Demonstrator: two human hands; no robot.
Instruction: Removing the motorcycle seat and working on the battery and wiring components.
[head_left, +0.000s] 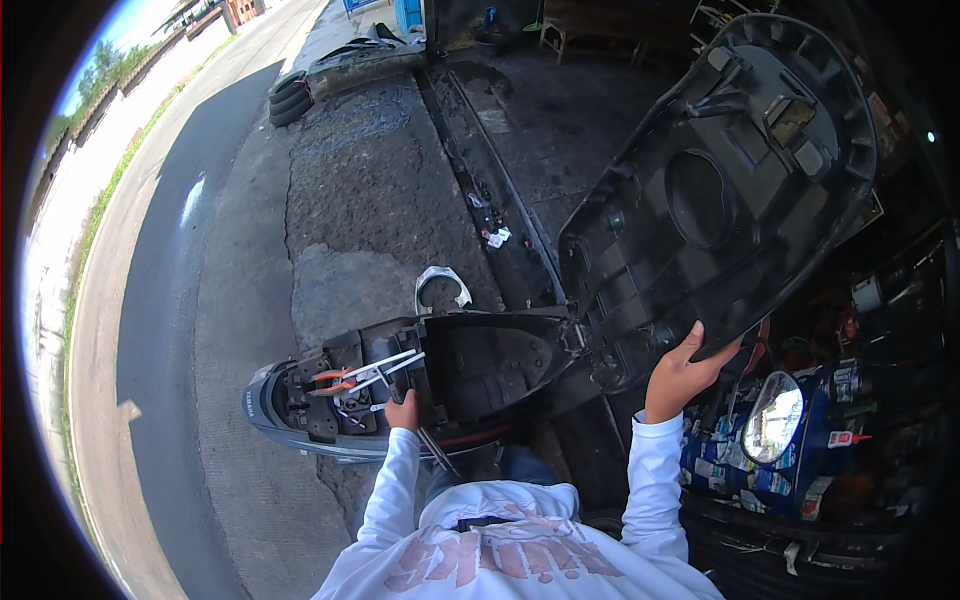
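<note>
A scooter's rear body [470,430] lies in front of me with its seat [640,270] swung up on the right, black plastic underside showing. My right hand [690,375] grips the lower edge of that seat, thumb on the underside. Over the tail, my left hand [402,411] is closed around what looks like a T-handle wrench; a silver crossbar [378,370] shows above the fist and a rod below it. Orange-handled pliers [332,380] rest on the tail frame beside this tool. To the right of my left hand is the open under-seat storage box [480,360].
A pale curved plastic part [442,286] lies on the concrete beyond the scooter. Stacked tyres [290,100] stand farther off by the road. On the right are a round-edged mirror [775,418] and crowded shop goods. A narrow drain channel [470,180] runs away from the scooter.
</note>
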